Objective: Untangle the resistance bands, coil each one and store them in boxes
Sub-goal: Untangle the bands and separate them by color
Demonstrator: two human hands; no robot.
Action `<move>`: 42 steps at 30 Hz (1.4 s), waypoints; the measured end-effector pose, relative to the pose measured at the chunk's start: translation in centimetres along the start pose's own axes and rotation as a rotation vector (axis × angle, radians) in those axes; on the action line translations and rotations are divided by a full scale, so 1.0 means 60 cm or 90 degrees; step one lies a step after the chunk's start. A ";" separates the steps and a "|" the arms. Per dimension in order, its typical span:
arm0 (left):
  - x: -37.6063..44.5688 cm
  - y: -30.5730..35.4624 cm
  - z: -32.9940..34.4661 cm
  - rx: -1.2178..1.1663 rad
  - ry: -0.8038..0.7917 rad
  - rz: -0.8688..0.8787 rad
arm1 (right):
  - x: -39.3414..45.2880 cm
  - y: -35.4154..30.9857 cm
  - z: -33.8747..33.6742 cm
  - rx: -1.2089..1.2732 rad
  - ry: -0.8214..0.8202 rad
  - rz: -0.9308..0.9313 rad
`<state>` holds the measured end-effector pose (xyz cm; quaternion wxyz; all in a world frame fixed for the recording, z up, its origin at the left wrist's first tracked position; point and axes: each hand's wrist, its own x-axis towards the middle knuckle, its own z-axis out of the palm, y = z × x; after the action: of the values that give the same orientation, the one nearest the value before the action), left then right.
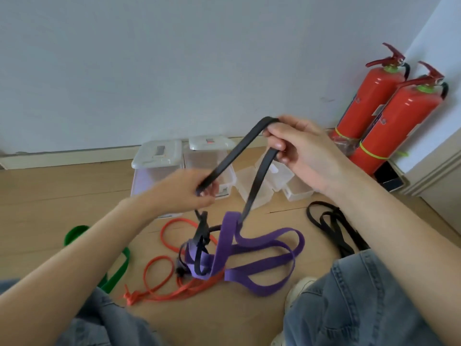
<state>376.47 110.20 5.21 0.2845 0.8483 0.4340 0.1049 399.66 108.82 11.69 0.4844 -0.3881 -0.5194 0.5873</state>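
Note:
A black band [235,152] is lifted above the wooden floor. My right hand [301,151] pinches its top bend, and my left hand [189,191] grips one strand lower down. The band's lower part hangs into a tangle with a wide purple band [262,248] and a thin red band [159,270] on the floor. A green band [119,268] lies at the left, partly hidden by my left arm. Another black band [331,226] lies by itself at the right. Several clear plastic boxes [159,158] stand by the wall behind the hands.
Two red fire extinguishers [389,116] stand in the right corner against the wall. My knees in blue jeans [361,303] fill the lower corners, with a white shoe [296,290] beside the purple band. One small box [249,186] lies open.

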 end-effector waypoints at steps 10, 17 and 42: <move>-0.003 0.044 -0.085 -0.618 0.229 -0.028 | -0.009 0.029 -0.034 -0.849 -0.143 0.286; 0.003 0.094 -0.039 -0.376 0.084 0.026 | -0.019 0.039 0.022 -0.340 -0.259 0.198; -0.010 0.104 -0.064 -0.552 0.093 -0.008 | -0.018 0.053 0.041 -0.362 -0.194 0.133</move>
<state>378.72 108.36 11.99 0.5837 0.6381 0.3735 0.3355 397.00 107.22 8.87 0.2104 -0.4666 -0.6862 0.5168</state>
